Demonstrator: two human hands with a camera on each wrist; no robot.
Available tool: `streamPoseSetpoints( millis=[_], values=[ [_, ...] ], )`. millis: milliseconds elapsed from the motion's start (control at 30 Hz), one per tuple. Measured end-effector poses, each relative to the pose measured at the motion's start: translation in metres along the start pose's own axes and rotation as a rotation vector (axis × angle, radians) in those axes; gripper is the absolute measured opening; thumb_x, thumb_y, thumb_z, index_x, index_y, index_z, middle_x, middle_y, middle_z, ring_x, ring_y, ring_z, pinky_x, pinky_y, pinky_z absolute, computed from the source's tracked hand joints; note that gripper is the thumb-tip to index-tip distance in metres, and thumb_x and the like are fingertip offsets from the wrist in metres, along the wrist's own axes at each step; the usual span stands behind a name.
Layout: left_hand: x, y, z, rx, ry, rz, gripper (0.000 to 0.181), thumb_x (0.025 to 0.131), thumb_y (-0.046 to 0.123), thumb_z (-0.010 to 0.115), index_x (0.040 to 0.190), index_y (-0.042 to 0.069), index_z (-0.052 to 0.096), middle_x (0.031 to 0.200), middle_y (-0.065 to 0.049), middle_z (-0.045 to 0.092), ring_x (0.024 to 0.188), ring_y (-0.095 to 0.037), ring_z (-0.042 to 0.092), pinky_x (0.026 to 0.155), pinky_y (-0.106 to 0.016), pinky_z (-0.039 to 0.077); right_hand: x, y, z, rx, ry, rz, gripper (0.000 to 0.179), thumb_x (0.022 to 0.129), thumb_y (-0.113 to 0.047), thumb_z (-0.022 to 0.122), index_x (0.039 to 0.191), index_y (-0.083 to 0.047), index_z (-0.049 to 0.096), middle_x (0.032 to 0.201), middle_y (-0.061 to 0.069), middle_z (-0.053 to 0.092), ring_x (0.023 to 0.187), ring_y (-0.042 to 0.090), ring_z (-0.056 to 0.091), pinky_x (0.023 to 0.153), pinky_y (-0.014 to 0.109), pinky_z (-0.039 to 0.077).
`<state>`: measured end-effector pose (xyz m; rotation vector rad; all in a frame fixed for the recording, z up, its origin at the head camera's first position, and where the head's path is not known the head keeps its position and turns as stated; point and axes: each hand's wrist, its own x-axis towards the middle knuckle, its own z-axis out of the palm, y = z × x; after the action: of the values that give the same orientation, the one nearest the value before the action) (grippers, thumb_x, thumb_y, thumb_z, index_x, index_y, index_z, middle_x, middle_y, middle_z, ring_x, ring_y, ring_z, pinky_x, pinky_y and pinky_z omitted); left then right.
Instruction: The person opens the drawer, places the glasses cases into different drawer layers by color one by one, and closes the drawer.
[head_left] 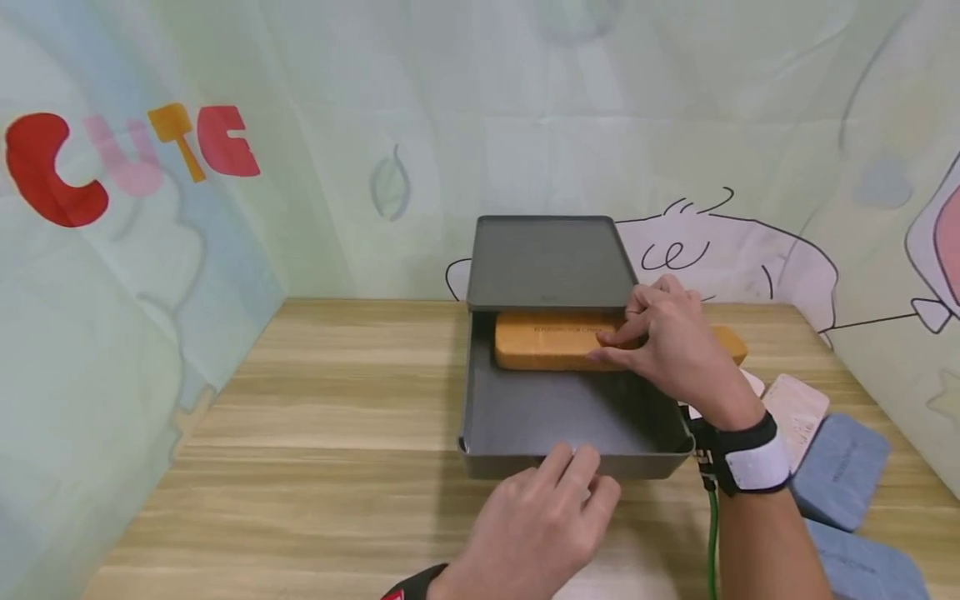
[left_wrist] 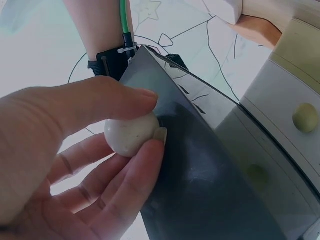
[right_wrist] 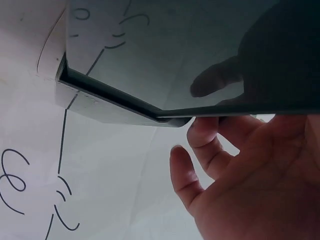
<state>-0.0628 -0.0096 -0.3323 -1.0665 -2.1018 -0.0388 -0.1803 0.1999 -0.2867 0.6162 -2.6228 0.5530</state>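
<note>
A dark grey box-shaped drawer stands pulled out from under a grey top panel. At its back lies an orange, soft-looking block with small dark print. My left hand is at the drawer front. Its thumb and fingers pinch a round white knob. My right hand reaches in over the right wall, thumb and forefinger bent onto the orange block's right part; whether they pinch it I cannot tell. In the right wrist view the dark panel hides part of my hand.
Right of the drawer lie another orange piece, a pale pink block and two blue blocks, one nearer me. A green cable runs down beside my right forearm. A printed cloth hangs behind the wooden tabletop.
</note>
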Motion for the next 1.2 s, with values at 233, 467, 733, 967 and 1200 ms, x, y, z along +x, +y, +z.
streamPoseSetpoints(
  millis=[233, 467, 733, 967, 1200],
  values=[
    [0.000, -0.001, 0.000, -0.012, -0.013, 0.007, 0.025, 0.103, 0.008, 0.050, 0.088, 0.018, 0.068, 0.089, 0.003, 0.058, 0.068, -0.007, 0.047, 0.046, -0.012, 0.029, 0.005, 0.000, 0.000, -0.031, -0.001, 0.019, 0.023, 0.073, -0.029, 0.092, 0.085, -0.011, 0.084, 0.075, -0.001, 0.051, 0.081, 0.021, 0.036, 0.074, 0.038, 0.018],
    [0.001, 0.000, 0.000, -0.011, 0.000, 0.005, 0.032, 0.106, 0.008, 0.044, 0.086, 0.018, 0.068, 0.088, 0.004, 0.058, 0.067, -0.007, 0.048, 0.046, -0.012, 0.031, 0.005, -0.001, -0.001, -0.047, 0.022, 0.027, 0.027, 0.072, -0.030, 0.093, 0.088, -0.010, 0.084, 0.070, 0.001, 0.049, 0.075, 0.022, 0.036, 0.071, 0.037, 0.019],
    [-0.001, 0.000, 0.001, 0.004, 0.021, -0.005, 0.044, 0.107, 0.003, 0.031, 0.085, 0.018, 0.066, 0.087, 0.003, 0.058, 0.066, -0.007, 0.047, 0.046, -0.012, 0.031, 0.005, 0.002, 0.001, 0.026, 0.011, 0.021, 0.022, 0.080, -0.031, 0.088, 0.092, -0.013, 0.084, 0.067, 0.000, 0.051, 0.072, 0.019, 0.038, 0.066, 0.033, 0.028],
    [0.000, -0.001, 0.001, 0.021, 0.028, -0.002, 0.049, 0.105, 0.000, 0.024, 0.085, 0.017, 0.065, 0.084, 0.003, 0.055, 0.065, -0.007, 0.045, 0.045, -0.012, 0.030, 0.002, 0.014, -0.003, 0.183, 0.114, 0.042, 0.009, 0.090, -0.026, 0.079, 0.088, -0.019, 0.083, 0.069, -0.003, 0.057, 0.069, 0.011, 0.048, 0.059, 0.026, 0.037],
    [0.001, -0.001, 0.001, 0.016, 0.034, -0.003, 0.052, 0.106, 0.000, 0.022, 0.084, 0.017, 0.065, 0.082, 0.004, 0.054, 0.063, -0.006, 0.043, 0.044, -0.013, 0.027, -0.001, 0.026, -0.010, 0.201, 0.252, 0.207, 0.035, 0.100, -0.040, 0.064, 0.088, -0.012, 0.081, 0.080, 0.005, 0.071, 0.074, 0.015, 0.055, 0.065, 0.025, 0.040]
  ],
)
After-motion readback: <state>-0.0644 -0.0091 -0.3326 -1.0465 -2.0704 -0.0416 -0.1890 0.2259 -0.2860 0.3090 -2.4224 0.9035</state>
